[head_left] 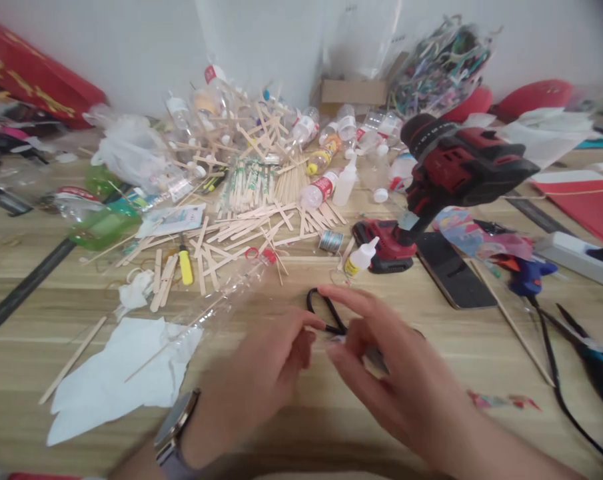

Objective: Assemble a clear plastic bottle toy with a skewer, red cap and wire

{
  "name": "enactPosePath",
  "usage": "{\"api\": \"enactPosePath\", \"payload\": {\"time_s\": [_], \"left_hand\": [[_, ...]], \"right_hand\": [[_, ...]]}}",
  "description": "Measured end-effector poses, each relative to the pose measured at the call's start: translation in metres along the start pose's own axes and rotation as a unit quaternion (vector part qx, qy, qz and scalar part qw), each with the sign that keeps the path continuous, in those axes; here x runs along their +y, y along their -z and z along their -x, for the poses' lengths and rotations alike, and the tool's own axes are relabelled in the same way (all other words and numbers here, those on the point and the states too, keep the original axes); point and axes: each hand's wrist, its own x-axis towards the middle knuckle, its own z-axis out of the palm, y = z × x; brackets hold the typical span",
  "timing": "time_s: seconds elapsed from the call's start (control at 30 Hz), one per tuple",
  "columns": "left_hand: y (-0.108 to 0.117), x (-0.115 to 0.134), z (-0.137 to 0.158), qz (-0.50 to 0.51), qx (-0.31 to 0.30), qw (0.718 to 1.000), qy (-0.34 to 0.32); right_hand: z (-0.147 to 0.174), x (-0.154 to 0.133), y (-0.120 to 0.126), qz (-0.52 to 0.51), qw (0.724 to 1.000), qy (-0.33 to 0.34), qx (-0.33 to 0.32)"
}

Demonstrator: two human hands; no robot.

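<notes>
Black-handled scissors, mostly covered by my right hand, are low over or on the table in front of me; their blades are hardly visible. My left hand, with a watch on its wrist, has curled fingers and its index fingertip at the black handle loop. Over the same tool is my right hand, its thumb and index finger apart and the index tip at the loop's top. A clear plastic bottle with a red neck lies left of the hands, a thin stick along it, partly over white tissue.
Behind are scattered wooden sticks, several plastic bottles and a small glue bottle. A red cordless drill stands at the right, near a phone, a blue glue gun and pliers. A yellow screwdriver lies left.
</notes>
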Motion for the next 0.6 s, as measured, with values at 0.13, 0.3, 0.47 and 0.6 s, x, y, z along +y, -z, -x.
{"api": "enactPosePath", "payload": {"time_s": [0.13, 0.3, 0.47, 0.6], "left_hand": [[-0.002, -0.005, -0.001, -0.015, -0.006, 1.0, -0.008], [-0.002, -0.015, -0.011, -0.074, 0.023, 0.997, 0.014], [0.0, -0.017, -0.008, -0.019, 0.007, 0.999, -0.03], [0.002, -0.01, -0.003, 0.112, -0.038, 0.993, 0.007]], "right_hand": [[-0.089, -0.038, 0.01, -0.127, 0.976, -0.07, -0.162], [-0.09, -0.029, 0.009, 0.009, 0.997, 0.02, -0.08], [-0.089, -0.019, 0.007, 0.126, 0.979, 0.147, -0.062], [-0.101, -0.033, 0.015, 0.182, 0.96, 0.178, -0.118]]}}
